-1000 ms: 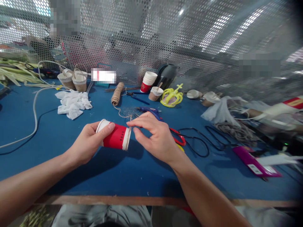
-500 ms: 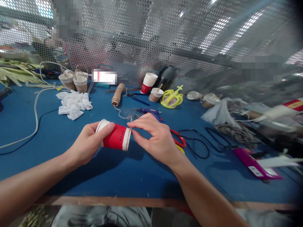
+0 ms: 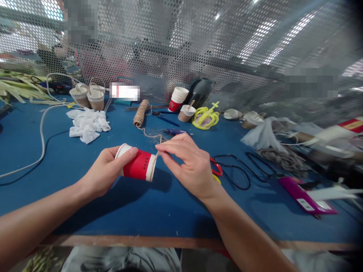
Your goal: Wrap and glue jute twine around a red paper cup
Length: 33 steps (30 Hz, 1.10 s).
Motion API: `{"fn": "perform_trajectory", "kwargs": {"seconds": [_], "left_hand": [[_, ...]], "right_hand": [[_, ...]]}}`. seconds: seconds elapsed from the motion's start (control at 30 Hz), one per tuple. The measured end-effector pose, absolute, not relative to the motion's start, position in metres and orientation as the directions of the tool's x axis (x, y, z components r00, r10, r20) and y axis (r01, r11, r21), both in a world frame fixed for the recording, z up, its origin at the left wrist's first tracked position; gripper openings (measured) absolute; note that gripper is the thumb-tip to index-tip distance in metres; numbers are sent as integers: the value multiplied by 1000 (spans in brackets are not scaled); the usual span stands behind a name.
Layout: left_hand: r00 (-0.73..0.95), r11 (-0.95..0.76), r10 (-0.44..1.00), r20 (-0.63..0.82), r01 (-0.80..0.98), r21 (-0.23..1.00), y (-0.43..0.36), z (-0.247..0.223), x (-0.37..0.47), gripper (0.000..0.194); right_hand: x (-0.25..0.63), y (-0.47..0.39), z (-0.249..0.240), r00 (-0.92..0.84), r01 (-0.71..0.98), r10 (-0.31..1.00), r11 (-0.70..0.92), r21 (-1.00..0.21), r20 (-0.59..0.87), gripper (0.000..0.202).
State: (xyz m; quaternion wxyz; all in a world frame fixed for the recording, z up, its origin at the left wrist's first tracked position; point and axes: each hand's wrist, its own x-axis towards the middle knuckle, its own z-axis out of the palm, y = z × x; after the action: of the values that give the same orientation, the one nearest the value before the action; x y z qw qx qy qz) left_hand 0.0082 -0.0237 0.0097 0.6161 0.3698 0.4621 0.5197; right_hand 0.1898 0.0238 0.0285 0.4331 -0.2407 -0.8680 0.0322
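A red and white paper cup lies sideways in the air above the table, its base turned right. My left hand is closed around the cup's rim end, thumb along the near side. Thin jute twine runs from a twine roll to the cup's base, where a strand goes along the bottom edge. Just right of the base, my right hand pinches the twine between thumb and fingertips. A blue-handled tool lies behind the right hand, partly hidden by it.
White crumpled cloth and twine-wrapped cups stand at the left. Behind are stacked paper cups, a yellow crown-shaped frame and a dark kettle. To the right lie black cable, a purple package and grey rope.
My right hand has moved slightly right and away from the cup's base, drawing the twine with it. My left hand and the cup have barely moved.
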Motion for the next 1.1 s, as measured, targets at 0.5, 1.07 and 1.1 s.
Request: {"fn": "perform_trajectory", "kwargs": {"seconds": [0.5,1.07,1.1], "left_hand": [[27,188,982,-188,-272,944,-24,11,9,28],[-9,158,985,-171,-340,927,-26,13,9,25],[-7,157,985,-170,-346,925,-26,13,9,25]], "right_hand": [[189,22,29,-496,401,463,872,-279,735,18],[188,22,31,-560,335,443,894,-298,700,19],[188,22,31,-564,331,444,894,-302,696,19]]}}
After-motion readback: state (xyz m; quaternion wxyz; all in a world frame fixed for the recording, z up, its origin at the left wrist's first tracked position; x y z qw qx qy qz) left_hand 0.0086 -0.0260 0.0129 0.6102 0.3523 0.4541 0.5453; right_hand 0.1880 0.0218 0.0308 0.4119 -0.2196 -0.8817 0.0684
